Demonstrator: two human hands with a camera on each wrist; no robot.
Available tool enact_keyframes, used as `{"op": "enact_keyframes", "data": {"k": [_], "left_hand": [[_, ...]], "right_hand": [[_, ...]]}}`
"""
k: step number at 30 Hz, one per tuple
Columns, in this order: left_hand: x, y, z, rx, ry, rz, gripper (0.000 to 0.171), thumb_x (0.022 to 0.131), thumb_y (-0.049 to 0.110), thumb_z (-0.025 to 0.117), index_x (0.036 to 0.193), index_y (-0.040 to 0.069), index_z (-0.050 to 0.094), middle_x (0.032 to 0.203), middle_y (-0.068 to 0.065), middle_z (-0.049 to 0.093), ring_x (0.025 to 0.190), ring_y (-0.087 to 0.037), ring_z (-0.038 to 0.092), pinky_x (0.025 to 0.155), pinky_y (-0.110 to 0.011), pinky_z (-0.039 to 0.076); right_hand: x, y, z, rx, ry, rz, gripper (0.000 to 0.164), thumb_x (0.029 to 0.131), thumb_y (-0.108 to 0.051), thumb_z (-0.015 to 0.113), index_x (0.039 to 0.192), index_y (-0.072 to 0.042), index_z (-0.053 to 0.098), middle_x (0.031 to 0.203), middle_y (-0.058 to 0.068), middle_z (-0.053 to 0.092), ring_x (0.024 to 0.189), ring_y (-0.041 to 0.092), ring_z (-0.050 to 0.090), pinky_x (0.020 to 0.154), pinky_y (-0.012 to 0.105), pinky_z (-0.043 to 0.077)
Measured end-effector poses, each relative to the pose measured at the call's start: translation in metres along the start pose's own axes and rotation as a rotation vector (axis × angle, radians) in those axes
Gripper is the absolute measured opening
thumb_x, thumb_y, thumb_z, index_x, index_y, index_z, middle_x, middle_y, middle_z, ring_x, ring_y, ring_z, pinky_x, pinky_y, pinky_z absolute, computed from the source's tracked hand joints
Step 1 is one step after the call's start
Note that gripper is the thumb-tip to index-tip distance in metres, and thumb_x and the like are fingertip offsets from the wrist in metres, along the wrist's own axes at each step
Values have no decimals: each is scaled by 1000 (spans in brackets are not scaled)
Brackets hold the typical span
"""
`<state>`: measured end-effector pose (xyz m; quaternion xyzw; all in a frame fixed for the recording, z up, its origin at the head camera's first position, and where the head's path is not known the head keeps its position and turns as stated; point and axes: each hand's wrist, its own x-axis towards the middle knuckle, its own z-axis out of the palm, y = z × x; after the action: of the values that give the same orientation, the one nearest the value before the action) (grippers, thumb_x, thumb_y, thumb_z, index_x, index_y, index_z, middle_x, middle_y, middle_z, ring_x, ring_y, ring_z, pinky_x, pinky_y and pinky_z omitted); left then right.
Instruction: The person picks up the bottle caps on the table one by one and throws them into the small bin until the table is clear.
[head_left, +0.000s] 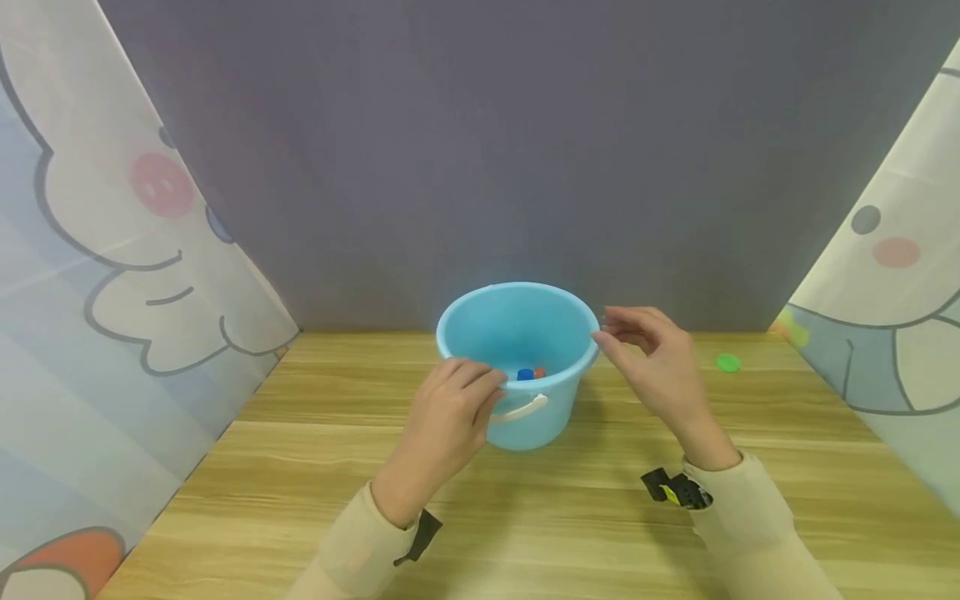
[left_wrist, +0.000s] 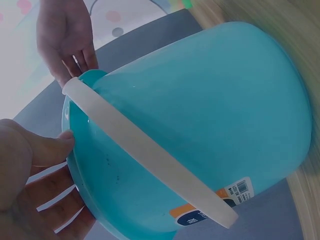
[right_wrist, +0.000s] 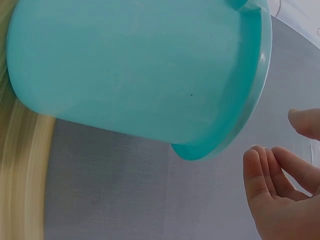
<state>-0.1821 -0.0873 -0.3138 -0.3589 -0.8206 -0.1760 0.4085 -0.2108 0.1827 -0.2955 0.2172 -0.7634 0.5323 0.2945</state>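
A light-blue plastic bucket [head_left: 532, 421] stands upright on the wooden table, its white handle [left_wrist: 150, 155] hanging down the near side. My left hand [head_left: 450, 408] grips the near-left rim; in the left wrist view its thumb [left_wrist: 55, 149] lies against the outside while the fingers reach over the edge. Beside the right of the rim, my right hand [head_left: 663, 367] holds nothing, thumb and fingers apart. A gap between it and the rim shows in the right wrist view. Inside the bucket lie a small blue piece [head_left: 525, 374] and a small orange piece [head_left: 540, 372], both partly hidden by the rim.
A flat green disc [head_left: 727, 362] lies on the table [head_left: 300, 500] at the back right. Behind the bucket rises a dark grey panel [head_left: 480, 150]. Cartoon-printed sheets [head_left: 90, 333] stand along the left and right sides.
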Motion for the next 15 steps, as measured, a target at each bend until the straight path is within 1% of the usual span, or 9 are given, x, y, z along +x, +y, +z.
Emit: {"op": "enact_keyframes", "data": {"k": [2,9,15], "left_hand": [[0,0,0,-2,1,0,16,84,2,81,98,6,76,96,-3,73,93,-24,64,83,-36,55],[0,0,0,-4,1,1,15,84,3,81,98,7,76,96,-3,73,93,-23,64,83,-36,55],[0,-1,2,-5,6,0,15,84,3,81,98,6,76,96,-3,73,93,-24,64,82,-36,55]], "right_hand": [[0,2,-1,-1,-1,3,32,90,4,73,120,10,67,111,7,64,97,9,64,91,16,52],[2,9,-7,-35,-6,8,33,89,4,73,121,11,66,113,20,64,97,4,63,90,13,51],[4,13,-16,-85,-5,20,33,91,1,73,121,11,66,115,22,63,97,1,62,89,11,50]]}}
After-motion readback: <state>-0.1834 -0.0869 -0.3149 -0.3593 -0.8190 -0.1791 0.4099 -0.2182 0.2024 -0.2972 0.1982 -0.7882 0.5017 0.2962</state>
